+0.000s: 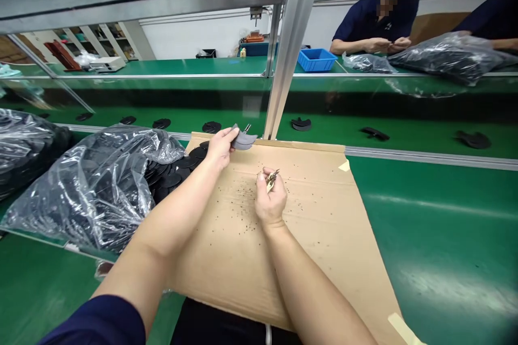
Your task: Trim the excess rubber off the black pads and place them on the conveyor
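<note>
A clear plastic bag [97, 188] lies beside the cardboard sheet's [324, 259] left edge, black parts [170, 179] at its mouth reaching the far left corner; the left hand [219, 149] pinches a curved dark piece [243, 142] near the far edge, and the right hand [270, 205] is clamped on a small tool [271, 180] above mid-sheet

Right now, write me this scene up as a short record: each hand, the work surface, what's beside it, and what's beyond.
Left hand: holds a dark curved part
Right hand: grips a small hand tool, tip pointing away from the wearer
Hands: apart, above the cardboard sheet
On sheet: scattered dark specks
Left of sheet: clear plastic bag, black pieces at its mouth
Beyond: blue bin; a co-worker, hands together
</note>
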`<state>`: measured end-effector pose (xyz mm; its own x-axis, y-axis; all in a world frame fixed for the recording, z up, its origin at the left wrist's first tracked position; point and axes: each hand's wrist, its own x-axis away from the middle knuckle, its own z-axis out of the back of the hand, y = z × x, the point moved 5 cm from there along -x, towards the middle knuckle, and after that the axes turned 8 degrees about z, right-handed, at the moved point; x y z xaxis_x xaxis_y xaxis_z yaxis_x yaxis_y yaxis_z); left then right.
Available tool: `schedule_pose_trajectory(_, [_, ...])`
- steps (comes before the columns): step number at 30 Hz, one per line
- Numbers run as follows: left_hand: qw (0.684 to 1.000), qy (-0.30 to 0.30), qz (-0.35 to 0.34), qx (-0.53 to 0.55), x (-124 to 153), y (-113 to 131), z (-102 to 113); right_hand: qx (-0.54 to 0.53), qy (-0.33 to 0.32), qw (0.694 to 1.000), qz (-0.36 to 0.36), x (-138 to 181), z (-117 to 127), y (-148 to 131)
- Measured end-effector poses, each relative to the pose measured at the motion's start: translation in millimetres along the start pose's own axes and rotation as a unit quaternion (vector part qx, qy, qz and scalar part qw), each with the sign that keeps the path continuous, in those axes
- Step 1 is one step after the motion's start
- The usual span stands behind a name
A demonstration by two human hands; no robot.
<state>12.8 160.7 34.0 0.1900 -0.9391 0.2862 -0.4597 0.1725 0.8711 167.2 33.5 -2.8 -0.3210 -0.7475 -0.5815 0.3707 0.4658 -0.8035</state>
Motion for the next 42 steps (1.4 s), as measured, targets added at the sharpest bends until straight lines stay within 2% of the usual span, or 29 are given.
schedule_pose_trajectory(4, [0.992,0.001,0.053,0.113,46,-14,45,0.02,-0.027,0.999,0.026,2,-1,-7])
schedule_pose_trajectory(9, [0.99,-0.037,0.098,0.097,76,-33,66,0.097,-0.138,0.982,0.086,1,-8,-16])
schedule_pose_trajectory(13, [0.99,-0.074,0.104,0.054,82,-33,66,0.146,-0.211,0.956,0.145,2,-14,-20])
schedule_pose_trajectory(19, [0.99,-0.079,0.096,0.059,82,-30,68,0.169,-0.24,0.932,0.213,7,-16,-28])
schedule_pose_trajectory(30, [0.994,-0.061,0.083,0.035,85,-28,67,0.193,-0.239,0.931,0.197,8,-18,-26])
schedule_pose_trajectory(37, [0.994,-0.053,0.081,0.042,87,-28,66,0.234,-0.245,0.916,0.216,11,-19,-24])
schedule_pose_trajectory(42, [0.997,-0.034,0.061,0.041,84,-31,70,0.271,-0.257,0.905,0.203,11,-19,-21])
